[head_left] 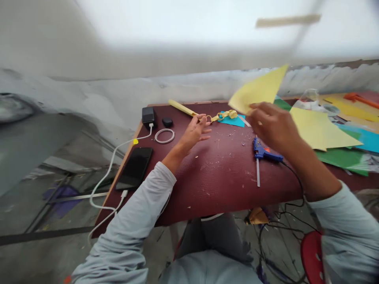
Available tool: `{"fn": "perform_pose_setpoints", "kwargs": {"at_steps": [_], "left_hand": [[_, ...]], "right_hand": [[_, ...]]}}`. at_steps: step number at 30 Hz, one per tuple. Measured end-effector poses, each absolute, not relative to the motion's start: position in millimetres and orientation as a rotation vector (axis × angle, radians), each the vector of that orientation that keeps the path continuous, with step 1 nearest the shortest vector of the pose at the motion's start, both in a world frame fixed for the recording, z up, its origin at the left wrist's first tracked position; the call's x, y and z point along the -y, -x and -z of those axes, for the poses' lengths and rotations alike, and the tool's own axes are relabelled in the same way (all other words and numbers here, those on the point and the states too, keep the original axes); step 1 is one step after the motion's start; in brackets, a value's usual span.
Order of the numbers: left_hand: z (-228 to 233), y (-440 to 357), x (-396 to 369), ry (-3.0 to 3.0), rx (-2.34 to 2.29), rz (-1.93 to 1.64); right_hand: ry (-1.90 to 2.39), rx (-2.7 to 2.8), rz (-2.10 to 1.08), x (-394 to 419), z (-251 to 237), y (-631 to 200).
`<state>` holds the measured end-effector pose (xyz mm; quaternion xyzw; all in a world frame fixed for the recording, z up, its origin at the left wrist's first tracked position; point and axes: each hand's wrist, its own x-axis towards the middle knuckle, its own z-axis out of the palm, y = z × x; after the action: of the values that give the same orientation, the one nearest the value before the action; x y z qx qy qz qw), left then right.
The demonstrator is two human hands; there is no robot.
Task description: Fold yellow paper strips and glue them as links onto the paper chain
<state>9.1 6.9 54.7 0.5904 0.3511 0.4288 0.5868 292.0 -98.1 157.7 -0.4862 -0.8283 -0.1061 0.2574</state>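
Observation:
My right hand (271, 124) is raised over the right side of the table, its fingers pinching a lower edge of a yellow paper sheet (259, 90), slightly blurred and tilted up. My left hand (195, 132) hovers over the middle of the table with fingers apart and nothing visibly held. Just beyond its fingertips lie a rolled yellow paper tube (180, 107) and a chain of yellow paper loops (226, 115); whether the fingers touch either, I cannot tell. Under the chain rests a piece of blue paper (233, 121). Below my right hand is a blue glue gun (262, 153) with a glue stick.
Yellow sheets (319, 128), green paper (345, 157) and other coloured papers pile up at the right. On the left are a phone (134, 169), a black charger (149, 116), a white cable (109, 165) and a grey ring (164, 136). A wall borders the table's back.

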Motion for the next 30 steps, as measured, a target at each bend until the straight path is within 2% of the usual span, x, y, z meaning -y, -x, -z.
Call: {"fn": "perform_pose_setpoints", "kwargs": {"at_steps": [2, 5, 11, 15, 18, 25, 30], "left_hand": [[-59.9, 3.7, 4.8, -1.26, -0.678, -0.968], [-59.9, 20.2, 9.7, -1.277, -0.661, -1.032], [-20.6, 29.7, -17.3, -1.258, -0.869, -1.19], [-5.5, 27.6, -23.0, -1.233, -0.906, -1.23], [-9.0, 22.9, -12.1, -1.307, -0.85, -1.173], [-22.2, 11.1, 12.6, -1.288, -0.745, -0.974], [-24.9, 5.6, 19.2, -1.281, -0.714, -1.015]], "right_hand": [[1.194, 2.419, 0.4, 90.6, -147.2, -249.9], [1.024, 2.579, 0.4, 79.3, -123.2, -215.4], [0.855, 2.673, 0.182, 61.1, -79.5, -222.2], [0.82, 2.556, -0.145, 50.7, -70.6, -240.8], [0.876, 2.371, -0.264, 44.1, -70.8, -249.7], [1.033, 2.027, -0.269, 34.8, -66.6, -252.4], [1.028, 2.001, -0.268, 29.5, -60.4, -254.2]]}}
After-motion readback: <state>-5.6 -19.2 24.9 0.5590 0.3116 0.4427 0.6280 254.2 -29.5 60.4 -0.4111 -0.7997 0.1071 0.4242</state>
